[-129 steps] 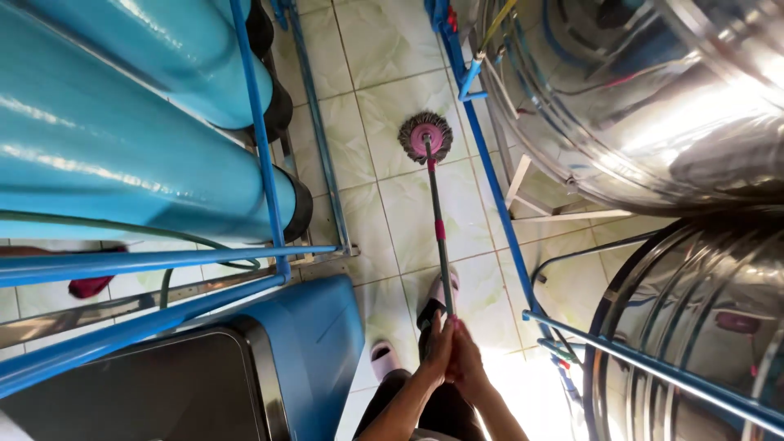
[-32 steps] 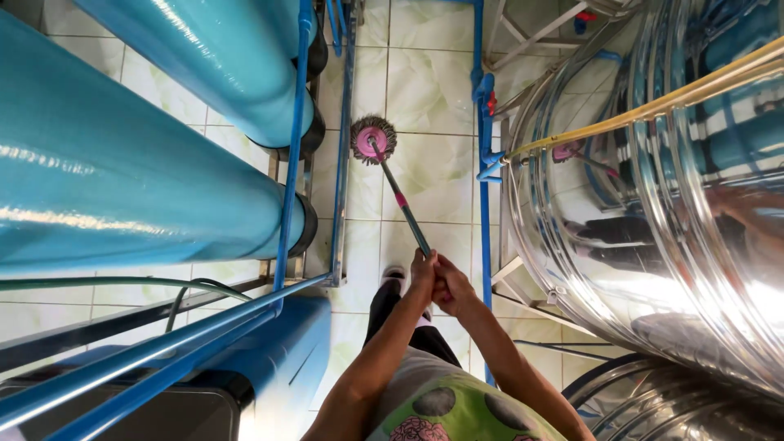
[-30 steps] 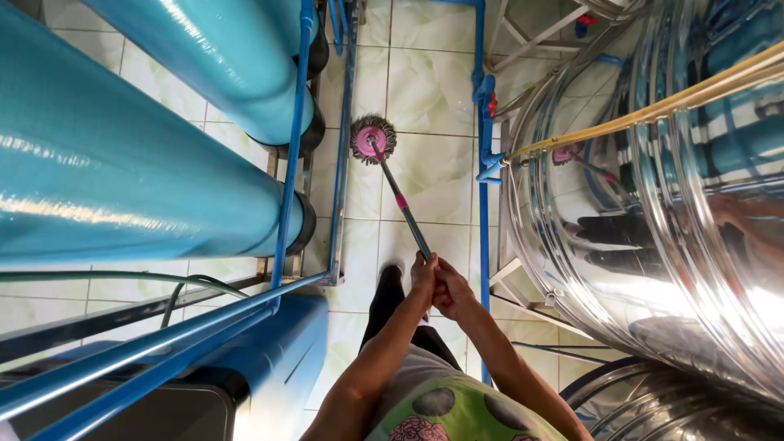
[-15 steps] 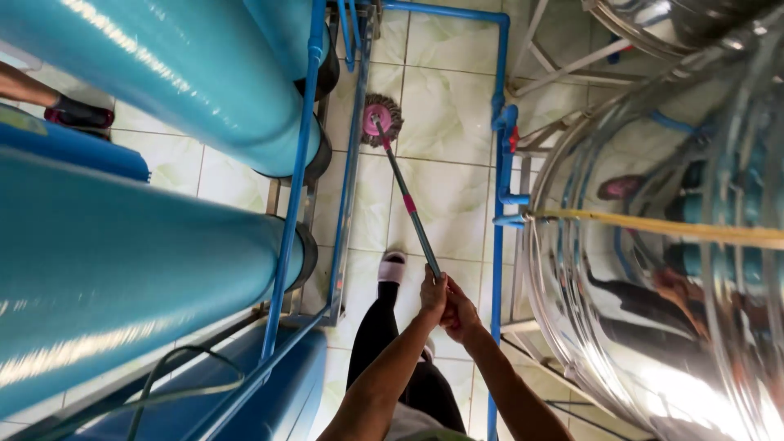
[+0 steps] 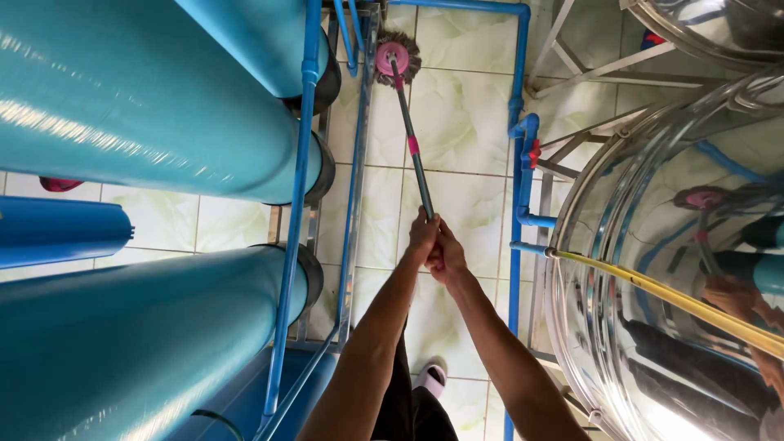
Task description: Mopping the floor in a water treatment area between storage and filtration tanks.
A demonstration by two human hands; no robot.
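Observation:
A mop with a round pink-and-grey head (image 5: 393,57) rests on the pale tiled floor far ahead. Its thin grey handle (image 5: 415,155), with a pink collar partway down, runs back to me. My left hand (image 5: 422,235) and my right hand (image 5: 446,255) are clasped together around the near end of the handle, both arms stretched forward. Below them I see my dark trousers and one white shoe (image 5: 430,377).
Large teal cylindrical tanks (image 5: 147,122) lie stacked in a blue pipe frame (image 5: 296,204) on the left. A shiny steel tank (image 5: 678,269) fills the right, with blue pipes (image 5: 518,163) and a yellow hose (image 5: 678,300) beside it. The tiled aisle (image 5: 465,122) between is narrow.
The mop head has slid farther away along the aisle toward the far end. My arms have stretched out, and my view has moved forward past the tanks.

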